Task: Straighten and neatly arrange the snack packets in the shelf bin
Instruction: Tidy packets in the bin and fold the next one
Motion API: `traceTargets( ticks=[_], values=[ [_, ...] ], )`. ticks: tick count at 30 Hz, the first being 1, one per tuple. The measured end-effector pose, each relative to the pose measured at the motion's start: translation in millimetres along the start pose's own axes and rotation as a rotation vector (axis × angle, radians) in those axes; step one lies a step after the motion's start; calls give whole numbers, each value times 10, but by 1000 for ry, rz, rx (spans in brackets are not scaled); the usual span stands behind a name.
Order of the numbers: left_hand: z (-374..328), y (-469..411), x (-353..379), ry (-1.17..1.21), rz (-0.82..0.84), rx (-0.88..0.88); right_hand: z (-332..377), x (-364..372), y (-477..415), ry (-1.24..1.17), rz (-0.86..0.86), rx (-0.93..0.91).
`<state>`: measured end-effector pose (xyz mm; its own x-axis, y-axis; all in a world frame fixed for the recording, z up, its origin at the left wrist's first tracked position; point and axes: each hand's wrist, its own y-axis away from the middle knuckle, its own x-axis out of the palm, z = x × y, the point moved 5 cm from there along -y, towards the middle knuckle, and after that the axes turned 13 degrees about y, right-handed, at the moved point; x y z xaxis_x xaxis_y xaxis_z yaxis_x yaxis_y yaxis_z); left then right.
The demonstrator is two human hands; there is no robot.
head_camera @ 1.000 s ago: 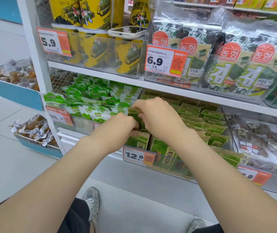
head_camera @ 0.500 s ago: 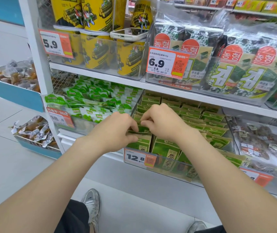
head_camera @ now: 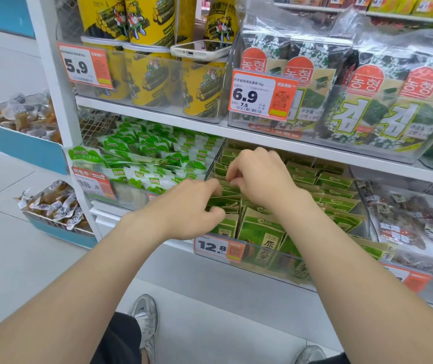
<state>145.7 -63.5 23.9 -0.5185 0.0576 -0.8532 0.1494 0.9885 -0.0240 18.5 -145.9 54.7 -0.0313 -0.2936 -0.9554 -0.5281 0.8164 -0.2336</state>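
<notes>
Just pinching snack packets [head_camera: 260, 232] by the tops in the shelf bin [head_camera: 290, 265], fingers [head_camera: 215, 191] curled, left hand [head_camera: 184, 209] nearer, right hand [head_camera: 261, 177] behind.

Bright, even white light falls from above, leaving only soft shadow beneath the upper shelf [head_camera: 157, 119]. Glare streaks the clear wrap [head_camera: 341, 27] over the packs [head_camera: 367, 109] at top right and sheens the pale floor [head_camera: 5, 253]. The wide lens tilts the shelf post [head_camera: 63, 119] at left; goods [head_camera: 394, 3] along the top edge are blurred.
</notes>
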Motion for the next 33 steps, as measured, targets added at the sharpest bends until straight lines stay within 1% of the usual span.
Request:
traceTargets(
  ticks=[3,6,10,11,16,20,22,27,30,33],
  values=[
    [25,2,11,26,4,6,54,11,-69,91,7,-5],
    [32,15,-5,30,10,2,100,24,-132,190,-37,20],
    [30,14,2,31,9,42,233,75,-123,295,-50,-72],
    [31,8,4,37,5,54,229,66,-119,309,-55,-69],
    [36,14,14,65,-6,82,95,14,-131,278,-43,74],
    [44,36,24,49,-4,86,168,-1,-69,245,-49,82],
    [58,27,28,41,5,82,168,-18,-26,212,-82,67],
    [49,53,43,39,63,52,132,-110,176,165,-270,16],
    [14,73,30,37,72,52,83,-277,353,76,-466,-21],
    [-14,90,-62,69,-5,45,-57,-509,555,-31,-671,15]
  ],
)
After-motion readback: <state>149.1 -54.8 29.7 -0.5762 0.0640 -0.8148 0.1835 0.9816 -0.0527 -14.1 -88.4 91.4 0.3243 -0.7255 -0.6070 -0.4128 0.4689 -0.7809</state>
